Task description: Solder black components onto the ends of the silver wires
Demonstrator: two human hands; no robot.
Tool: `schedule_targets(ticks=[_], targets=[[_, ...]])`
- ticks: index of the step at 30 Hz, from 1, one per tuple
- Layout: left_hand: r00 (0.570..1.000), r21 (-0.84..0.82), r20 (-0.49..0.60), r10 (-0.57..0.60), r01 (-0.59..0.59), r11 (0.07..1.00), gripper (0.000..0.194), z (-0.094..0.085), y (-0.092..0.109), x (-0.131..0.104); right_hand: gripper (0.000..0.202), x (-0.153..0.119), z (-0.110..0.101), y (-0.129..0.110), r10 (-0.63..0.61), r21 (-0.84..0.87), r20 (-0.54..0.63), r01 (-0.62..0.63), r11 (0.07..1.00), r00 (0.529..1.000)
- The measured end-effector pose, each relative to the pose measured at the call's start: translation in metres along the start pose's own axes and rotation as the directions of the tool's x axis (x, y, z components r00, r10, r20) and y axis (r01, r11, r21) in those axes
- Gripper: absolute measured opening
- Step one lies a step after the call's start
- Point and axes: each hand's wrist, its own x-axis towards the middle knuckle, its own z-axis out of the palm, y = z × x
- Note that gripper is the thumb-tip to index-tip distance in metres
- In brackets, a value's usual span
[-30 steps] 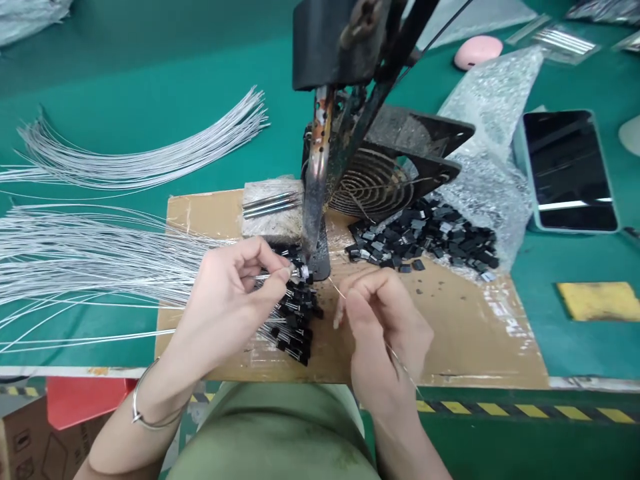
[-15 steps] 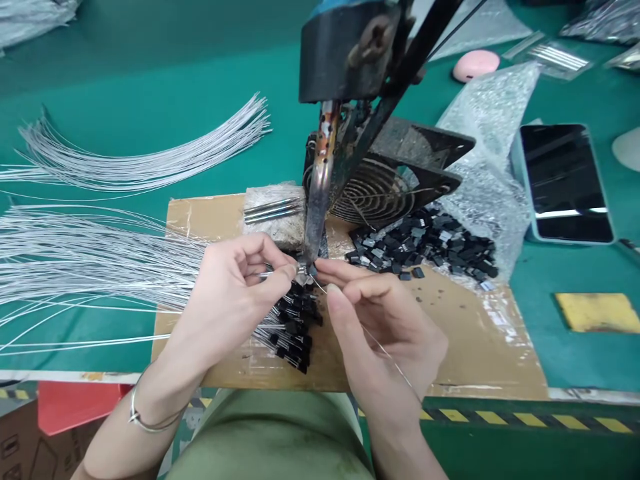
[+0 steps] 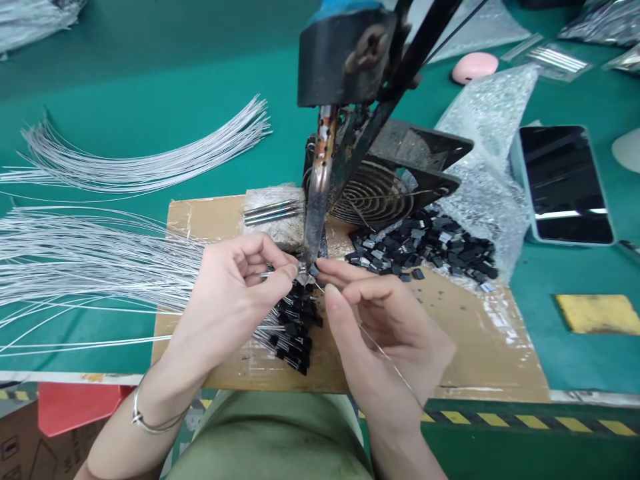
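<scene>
No readable text, brown carton (image 3: 30, 428) bearing symbols (image 3: 10, 448), illegible lettering (image 3: 75, 456)

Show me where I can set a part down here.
Bare green tabletop lies beyond the upper wire bundle; bare cardboard between the right hand and yellow pad. Crowded: beneath the metal tube, around the left hand and black wire ends.

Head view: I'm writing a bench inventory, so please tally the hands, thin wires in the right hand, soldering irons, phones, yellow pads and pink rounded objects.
Left hand and right hand: 2
Thin wire: 1
Soldering iron: 1
Phone: 1
Yellow pad: 1
Pink rounded object: 1
Total: 7
</scene>
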Motion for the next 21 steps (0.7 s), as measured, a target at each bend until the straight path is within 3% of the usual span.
schedule_targets(ticks=[21], targets=[[1.0,-0.014,-0.009,0.016,-0.017,1.0,0.014,-0.0011,-0.0018,-0.0007,0.015,-0.0009,-0.001,0.0003,-0.014,0.019,0.005,0.014,1.0,1.0]])
